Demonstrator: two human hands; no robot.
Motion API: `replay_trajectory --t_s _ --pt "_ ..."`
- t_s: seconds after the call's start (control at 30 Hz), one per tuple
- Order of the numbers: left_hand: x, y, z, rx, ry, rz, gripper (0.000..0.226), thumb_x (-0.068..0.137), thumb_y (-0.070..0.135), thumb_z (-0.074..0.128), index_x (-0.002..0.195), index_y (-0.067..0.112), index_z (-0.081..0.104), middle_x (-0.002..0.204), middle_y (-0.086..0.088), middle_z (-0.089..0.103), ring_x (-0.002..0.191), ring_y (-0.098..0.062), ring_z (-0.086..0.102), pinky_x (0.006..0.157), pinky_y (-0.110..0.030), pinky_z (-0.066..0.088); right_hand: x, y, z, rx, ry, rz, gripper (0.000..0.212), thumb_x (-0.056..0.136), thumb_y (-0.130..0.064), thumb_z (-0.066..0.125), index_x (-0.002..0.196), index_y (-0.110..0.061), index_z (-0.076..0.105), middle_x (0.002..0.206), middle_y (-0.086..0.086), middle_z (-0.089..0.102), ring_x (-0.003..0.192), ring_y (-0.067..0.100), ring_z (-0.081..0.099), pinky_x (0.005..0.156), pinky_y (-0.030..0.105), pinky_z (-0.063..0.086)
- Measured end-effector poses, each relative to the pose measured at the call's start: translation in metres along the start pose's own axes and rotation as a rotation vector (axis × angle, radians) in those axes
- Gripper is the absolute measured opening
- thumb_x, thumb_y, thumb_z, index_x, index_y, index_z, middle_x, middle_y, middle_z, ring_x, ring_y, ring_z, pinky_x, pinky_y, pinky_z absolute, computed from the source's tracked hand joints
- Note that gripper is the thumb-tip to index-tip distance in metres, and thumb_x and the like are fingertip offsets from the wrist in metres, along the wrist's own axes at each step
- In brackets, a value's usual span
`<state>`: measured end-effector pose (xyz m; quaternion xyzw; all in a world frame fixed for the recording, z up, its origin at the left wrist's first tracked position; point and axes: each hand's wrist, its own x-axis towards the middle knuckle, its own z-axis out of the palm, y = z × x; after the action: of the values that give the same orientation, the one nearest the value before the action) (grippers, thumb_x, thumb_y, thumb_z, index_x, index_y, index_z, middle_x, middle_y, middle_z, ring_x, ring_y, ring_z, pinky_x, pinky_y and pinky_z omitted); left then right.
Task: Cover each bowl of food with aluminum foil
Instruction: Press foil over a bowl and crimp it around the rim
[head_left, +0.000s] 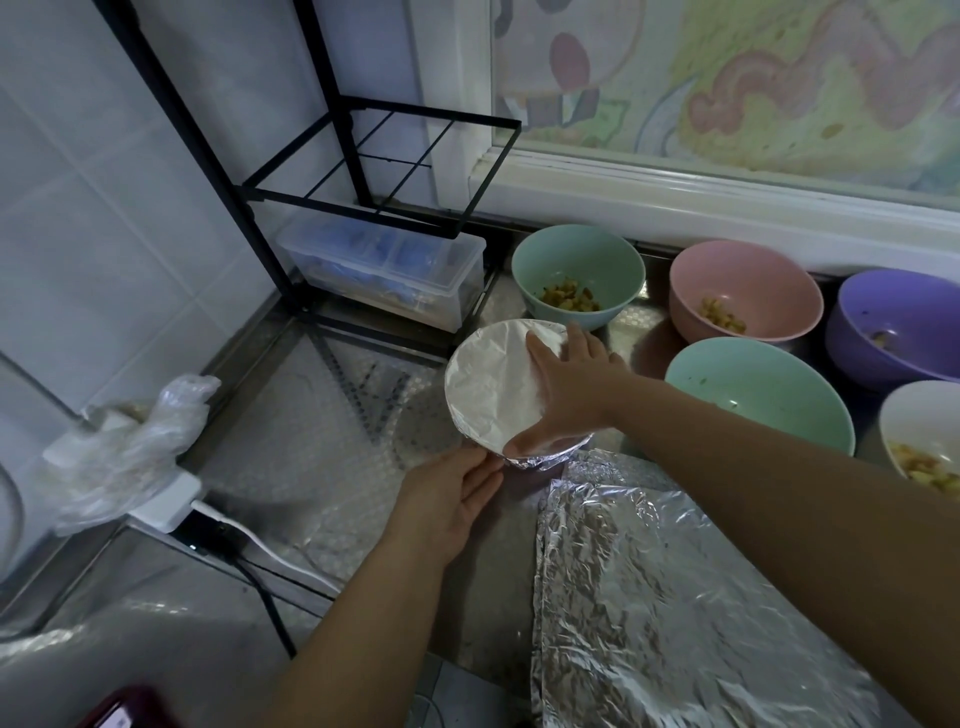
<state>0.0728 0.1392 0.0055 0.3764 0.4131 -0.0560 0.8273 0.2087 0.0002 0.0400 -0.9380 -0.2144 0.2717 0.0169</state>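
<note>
A bowl wrapped in aluminum foil (485, 387) stands on the steel counter at centre. My right hand (563, 387) lies spread over its foil top, thumb at the near rim. At the near-left side of that bowl, my left hand (449, 501) touches the crimped foil edge with its fingertips. Uncovered bowls with food stand to the right: a green bowl (576, 260), a pink bowl (748, 286), a purple bowl (893, 322), a second green bowl (763, 389) and a white bowl (924, 431). Loose sheets of foil (675, 597) lie flat at the near right.
A black wire rack (363, 171) stands at the back left over a clear plastic box (384, 270). A crumpled plastic glove (135, 447) rests on a white power adapter (166, 499) with a cable. A window sill (727, 202) runs behind the bowls.
</note>
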Motion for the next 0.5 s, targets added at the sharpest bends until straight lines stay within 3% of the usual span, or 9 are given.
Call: replay_trajectory --t_s 0.07,0.17,0.3,0.4,0.5 --pt "-0.001 -0.001 0.004 -0.122 0.038 -0.016 0.009 0.095 -0.001 0.058 0.09 0.001 0.065 0.083 -0.012 0.073 0.079 -0.021 0.069 0.076 -0.033 0.059 -0.001 -0.002 0.001 0.017 0.007 0.018 0.152 0.052 -0.092 0.071 0.157 -0.035 -0.022 0.165 0.02 -0.027 0.153 0.044 -0.015 0.122 0.066 0.004" --pt "-0.001 0.001 0.011 -0.222 0.068 0.05 0.007 0.096 0.0 0.058 0.094 0.0 0.065 0.096 -0.014 0.071 0.089 -0.023 0.068 0.085 -0.037 0.056 -0.006 -0.008 0.01 0.052 0.042 0.093 0.152 0.052 -0.099 0.06 0.157 -0.031 -0.026 0.163 0.025 -0.027 0.153 0.046 -0.016 0.12 0.068 0.001" --pt "0.004 0.003 0.01 -0.121 0.024 0.234 0.022 0.1 0.003 0.051 0.115 0.008 0.066 0.107 -0.004 0.073 0.108 -0.018 0.066 0.102 -0.034 0.05 -0.015 -0.011 0.009 0.152 0.071 0.19 0.142 0.059 -0.101 0.048 0.157 -0.03 -0.024 0.164 0.026 -0.022 0.154 0.044 -0.014 0.117 0.069 0.001" --pt "0.013 -0.009 0.0 0.07 0.023 0.293 0.025 0.095 0.003 0.054 0.105 0.017 0.072 0.097 0.002 0.076 0.096 -0.013 0.068 0.091 -0.029 0.052 -0.007 -0.009 -0.005 0.093 0.111 0.111 0.143 0.057 -0.101 0.051 0.159 -0.031 -0.021 0.165 0.023 -0.022 0.154 0.044 -0.014 0.119 0.068 0.003" --pt "0.024 -0.025 -0.011 0.342 0.114 0.401 0.021 0.086 0.008 0.065 0.105 0.014 0.068 0.099 -0.009 0.074 0.088 -0.023 0.066 0.077 -0.03 0.053 0.01 -0.015 -0.009 -0.029 0.141 -0.028 0.143 0.054 -0.1 0.055 0.16 -0.034 -0.016 0.167 0.016 -0.021 0.154 0.044 -0.012 0.118 0.07 0.009"
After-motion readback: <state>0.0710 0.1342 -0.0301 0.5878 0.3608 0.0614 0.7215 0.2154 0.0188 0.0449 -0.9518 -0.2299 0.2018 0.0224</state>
